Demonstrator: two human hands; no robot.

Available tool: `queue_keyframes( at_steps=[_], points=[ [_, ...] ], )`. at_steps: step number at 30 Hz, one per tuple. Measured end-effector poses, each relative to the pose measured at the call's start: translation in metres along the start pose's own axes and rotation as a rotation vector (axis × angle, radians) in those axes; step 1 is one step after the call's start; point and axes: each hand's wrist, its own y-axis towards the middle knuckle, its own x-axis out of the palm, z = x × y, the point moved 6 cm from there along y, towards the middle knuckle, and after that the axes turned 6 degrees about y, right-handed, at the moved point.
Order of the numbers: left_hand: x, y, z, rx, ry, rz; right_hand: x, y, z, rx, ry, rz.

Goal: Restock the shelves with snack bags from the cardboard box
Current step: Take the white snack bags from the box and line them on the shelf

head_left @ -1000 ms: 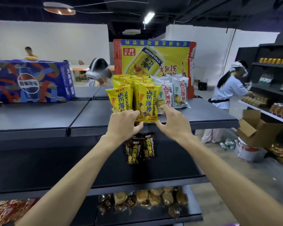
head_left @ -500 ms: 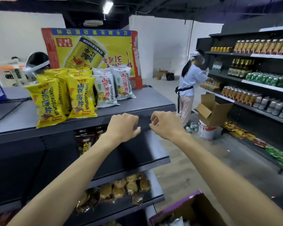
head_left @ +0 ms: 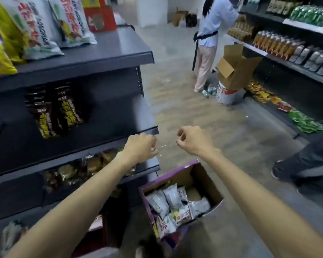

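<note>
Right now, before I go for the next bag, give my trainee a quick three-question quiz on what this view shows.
1. True or false: both hands, the left hand and the right hand, are holding nothing.
2. What lies inside the purple-edged box on the floor?
A. drink cans
B. white snack bags
C. nothing
3. Which colour of bag stands nearest the open end of the top shelf?

Key
1. True. Both are loosely curled and empty, above the box.
2. B. White snack bags lie in a loose pile.
3. White; the white bags stand to the right of the yellow bags.
</note>
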Motion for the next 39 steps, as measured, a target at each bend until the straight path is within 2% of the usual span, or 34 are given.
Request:
queue_keyframes(
  at_steps=[8,16,22,29,39],
  points=[
    [0.16,-0.031,0.062,0.05,-0.213,-0.388,0.126,-0.064,0.126,0.43,0.134,-0.229],
    [0.269,-0.068,0.072,0.036,-0.354,-0.685,0.203,-0.116,0.173,0.706,0.222,-0.342],
    [0.302,-0.067,0.055,-0.05,-0.388,-0.746,0.246,-0.125,0.186,0.807,0.246,-0.419],
    [0.334,-0.057,0.04,-0.189,-0.502,-0.806,0.288,-0.107,0.192,0.835,0.253,-0.457],
    [0.399,-0.046,0.072,-0.204,-0.52,-0.896,0.349,-0.089,0.217,0.795,0.237,-0.558]
  ],
)
